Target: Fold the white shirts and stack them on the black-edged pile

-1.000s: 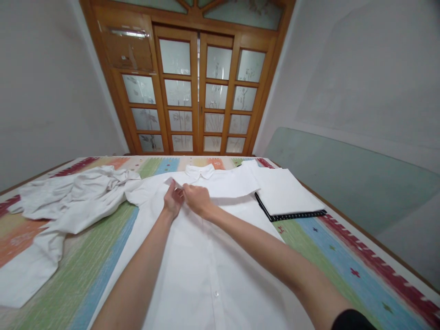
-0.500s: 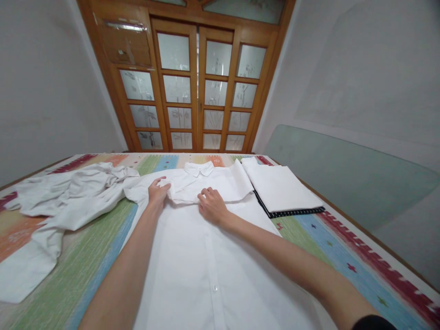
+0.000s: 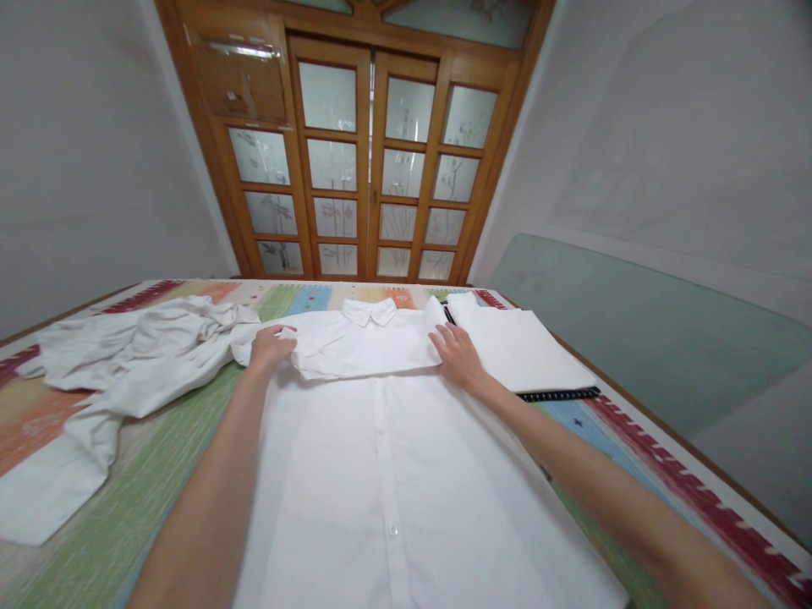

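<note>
Shirt face up, below and between the hands, one sleeve laid across the chest. Left hand at the cuff, fingers bent; can't tell if it pinches fabric. Right hand unclenched, fingers spread on the fold by the shoulder, gripping nothing. Step looks like flattening the sleeve. To do it well: anchor the cuff under the left hand, sweep outward with a flat right hand, keep the sleeve's lower edge square to the placket, press out the small creases right of the left hand. Light pressure; thin cloth probably drags, and a hard pull could skew the chest panel. Keep the collar, above and between the hands, undisturbed.

Left of left hand: pile of crumpled white clothes. Just beyond right hand: folded cloth, black item under it. Striped cover beneath all.

Versus half a second ago: right hand was mid-chest at the sleeve's lower edge, now out at the fold; left hand slightly farther out; gap between hands wider, sleeve flatter. One second ago both hands were together at the lifted cuff. Pile and folded cloth unchanged.
</note>
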`<state>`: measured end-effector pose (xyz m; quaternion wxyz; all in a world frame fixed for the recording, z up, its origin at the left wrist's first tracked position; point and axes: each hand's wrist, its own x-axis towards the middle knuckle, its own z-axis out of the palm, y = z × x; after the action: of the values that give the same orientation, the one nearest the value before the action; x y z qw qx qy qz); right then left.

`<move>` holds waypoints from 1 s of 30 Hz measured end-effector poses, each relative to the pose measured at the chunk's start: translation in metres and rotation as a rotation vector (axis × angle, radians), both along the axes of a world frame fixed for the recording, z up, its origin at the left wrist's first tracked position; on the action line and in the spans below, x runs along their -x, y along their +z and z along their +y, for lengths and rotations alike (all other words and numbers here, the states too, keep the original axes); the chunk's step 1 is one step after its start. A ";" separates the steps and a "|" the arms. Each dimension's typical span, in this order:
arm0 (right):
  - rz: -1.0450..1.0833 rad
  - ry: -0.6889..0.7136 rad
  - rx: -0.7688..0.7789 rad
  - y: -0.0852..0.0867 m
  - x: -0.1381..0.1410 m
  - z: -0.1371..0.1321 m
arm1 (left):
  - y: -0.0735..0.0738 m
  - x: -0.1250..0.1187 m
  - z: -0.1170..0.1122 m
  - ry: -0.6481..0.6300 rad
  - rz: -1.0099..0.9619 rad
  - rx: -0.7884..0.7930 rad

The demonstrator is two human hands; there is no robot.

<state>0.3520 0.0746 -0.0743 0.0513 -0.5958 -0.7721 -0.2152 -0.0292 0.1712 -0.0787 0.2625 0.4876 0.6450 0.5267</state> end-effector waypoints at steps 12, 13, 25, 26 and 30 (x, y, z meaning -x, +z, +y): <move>-0.168 -0.160 -0.040 0.001 -0.029 0.007 | 0.014 0.016 -0.007 -0.049 0.683 0.311; -0.173 -0.151 -0.032 0.000 -0.030 0.008 | 0.014 0.016 -0.007 -0.061 0.702 0.325; -0.198 -0.038 0.296 0.009 -0.025 0.024 | 0.022 0.014 -0.015 -0.044 0.798 0.405; -0.196 -0.051 0.351 0.013 -0.024 0.028 | 0.022 0.014 -0.016 -0.054 0.802 0.428; -0.075 -0.096 0.509 0.029 -0.023 0.049 | 0.023 0.016 -0.016 -0.091 0.801 0.475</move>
<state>0.3749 0.1237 -0.0452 -0.1392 -0.6170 -0.7736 -0.0382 -0.0451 0.1551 -0.0552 0.1199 0.6067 0.7762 0.1228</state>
